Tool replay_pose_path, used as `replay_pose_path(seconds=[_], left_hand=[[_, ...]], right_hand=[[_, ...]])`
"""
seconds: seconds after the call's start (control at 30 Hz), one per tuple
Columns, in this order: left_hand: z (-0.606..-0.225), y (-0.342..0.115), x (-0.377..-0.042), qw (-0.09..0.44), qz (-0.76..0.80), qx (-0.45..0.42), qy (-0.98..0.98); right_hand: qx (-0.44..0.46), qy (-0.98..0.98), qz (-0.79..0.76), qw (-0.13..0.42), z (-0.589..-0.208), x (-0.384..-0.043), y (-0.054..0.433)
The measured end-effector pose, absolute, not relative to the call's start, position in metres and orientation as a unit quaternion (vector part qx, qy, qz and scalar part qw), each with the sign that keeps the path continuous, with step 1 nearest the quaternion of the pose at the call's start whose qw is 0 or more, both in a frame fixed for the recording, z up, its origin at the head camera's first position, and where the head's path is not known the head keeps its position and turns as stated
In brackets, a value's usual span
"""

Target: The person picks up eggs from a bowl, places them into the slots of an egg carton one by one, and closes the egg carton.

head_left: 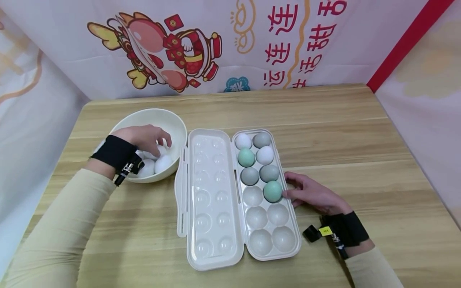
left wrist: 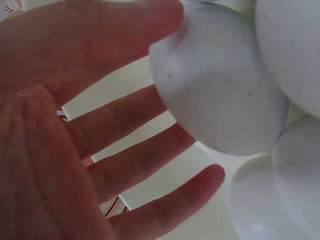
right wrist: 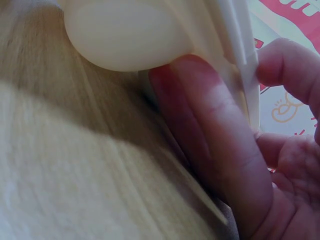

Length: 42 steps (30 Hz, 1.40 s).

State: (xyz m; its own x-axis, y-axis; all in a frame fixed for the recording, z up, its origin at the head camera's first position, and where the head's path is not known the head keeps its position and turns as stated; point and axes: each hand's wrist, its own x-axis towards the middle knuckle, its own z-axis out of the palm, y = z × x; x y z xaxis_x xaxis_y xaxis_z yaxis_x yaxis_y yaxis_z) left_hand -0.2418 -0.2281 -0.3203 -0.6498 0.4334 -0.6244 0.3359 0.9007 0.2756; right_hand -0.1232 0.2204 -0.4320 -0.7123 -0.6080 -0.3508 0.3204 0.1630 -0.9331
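Observation:
Over the white bowl point(head_left: 177, 127) at the left, my left hand point(head_left: 145, 138) reaches down among several white eggs. Its thumb and fingers hold one white egg point(left wrist: 220, 85), which sits against other eggs in the left wrist view. My right hand point(head_left: 317, 195) grips the right edge of the opened white egg box point(head_left: 299, 244). In the right wrist view its fingers point(right wrist: 220, 125) lie under the box's rim and the thumb is on top. White, grey and green eggs fill the far cups; one green egg point(head_left: 272, 191) lies beside my right thumb.
The box's lid point(head_left: 212, 260) lies folded back flat, between the bowl and the cups. Everything stands on a wooden table point(head_left: 360, 152). A printed cloth point(head_left: 216, 24) hangs behind it and on both sides.

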Motion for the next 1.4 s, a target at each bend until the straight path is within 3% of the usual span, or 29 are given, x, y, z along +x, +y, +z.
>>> replay_pose_path(seconds=[0.67,1.03,1.4], left_hand=[[-0.326,-0.233,-0.237,0.360,0.050,0.207,0.908],[-0.308,-0.227,-0.230,0.262,0.047,0.257,0.929],[-0.288,-0.205,-0.220,0.201,0.048,0.290,0.935]], right_hand=[[-0.118,0.671,-0.633,0.368,-0.431,-0.124,0.216],[-0.117,0.676,-0.628,0.367,-0.432,-0.121,0.219],[-0.134,0.672,-0.635,0.357,-0.433,-0.121,0.219]])
